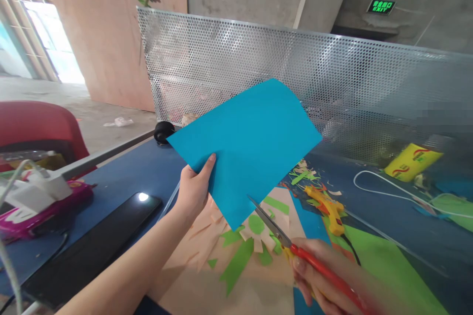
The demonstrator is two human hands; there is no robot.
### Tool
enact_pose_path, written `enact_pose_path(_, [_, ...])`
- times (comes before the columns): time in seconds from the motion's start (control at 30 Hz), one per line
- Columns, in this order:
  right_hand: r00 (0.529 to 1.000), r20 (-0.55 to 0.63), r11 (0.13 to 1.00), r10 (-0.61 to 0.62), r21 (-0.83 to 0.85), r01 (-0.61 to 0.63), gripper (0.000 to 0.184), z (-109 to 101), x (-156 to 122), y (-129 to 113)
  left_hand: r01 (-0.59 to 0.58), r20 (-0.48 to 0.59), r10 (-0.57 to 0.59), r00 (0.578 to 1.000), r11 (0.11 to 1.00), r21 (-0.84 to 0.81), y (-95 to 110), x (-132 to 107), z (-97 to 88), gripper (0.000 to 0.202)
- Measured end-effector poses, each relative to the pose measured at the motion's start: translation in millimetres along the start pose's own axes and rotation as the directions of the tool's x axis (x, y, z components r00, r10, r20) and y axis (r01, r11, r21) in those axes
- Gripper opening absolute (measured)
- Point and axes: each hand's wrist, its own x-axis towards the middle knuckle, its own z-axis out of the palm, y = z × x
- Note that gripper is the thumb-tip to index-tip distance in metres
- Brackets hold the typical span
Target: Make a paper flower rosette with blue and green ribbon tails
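A sheet of blue paper is held up over the table, pinched at its lower left edge by my left hand, thumb on the near face. My right hand grips a pair of scissors with red and yellow handles. One blade lies in front of the sheet near its lower corner; the other is partly hidden. Below the sheet, a peach paper carries cut green strips and a round green piece.
On the right are a yellow glue gun, paper scraps, green paper and a yellow-labelled bottle. A phone and a pink power strip lie left. A perforated metal panel stands behind the table.
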Motion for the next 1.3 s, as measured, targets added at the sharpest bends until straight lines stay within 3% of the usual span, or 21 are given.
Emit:
enact_pose_path(0.07, [1.000, -0.006, 1.000, 0.024, 0.001, -0.024, 0.043, -4, 4, 0, 0.001, 0.008, -0.001, 1.000, 1.000, 0.010, 0, 0, 0.0, 0.022])
enact_pose_path(0.3, [0.985, 0.155, 0.997, 0.077, -0.006, -0.077, 0.044, -14, 18, 3, 0.004, 0.007, -0.004, 1.000, 1.000, 0.022, 0, -2, 2.6, 0.033])
enact_pose_path(0.57, [0.997, 0.079, 0.998, 0.003, -0.063, 0.002, 0.050, -5, 19, 10, 0.015, 0.000, -0.015, 1.000, 1.000, 0.017, 0, -2, 3.5, 0.032])
enact_pose_path(0.73, [0.993, 0.110, 0.996, 0.030, -0.084, -0.021, 0.049, -4, 23, 12, 0.013, -0.009, -0.013, 1.000, 1.000, 0.016, 0, -2, 3.7, 0.030])
enact_pose_path(0.87, [0.998, 0.045, 0.996, 0.045, -0.084, -0.041, 0.048, -3, 20, 9, 0.017, -0.014, -0.017, 1.000, 1.000, 0.012, 0, -2, 4.0, 0.027])
enact_pose_path(1.07, [0.992, 0.126, 0.999, -0.022, 0.034, 0.018, 0.051, -3, 15, 6, -0.018, 0.046, 0.016, 0.999, 0.999, 0.042, -5, 0, -0.2, 0.021])
enact_pose_path(1.3, [0.991, 0.122, 0.997, -0.063, 0.048, 0.058, 0.047, 0, 15, 8, -0.056, 0.075, 0.051, 0.996, 0.996, 0.066, -7, 2, -3.6, 0.027])
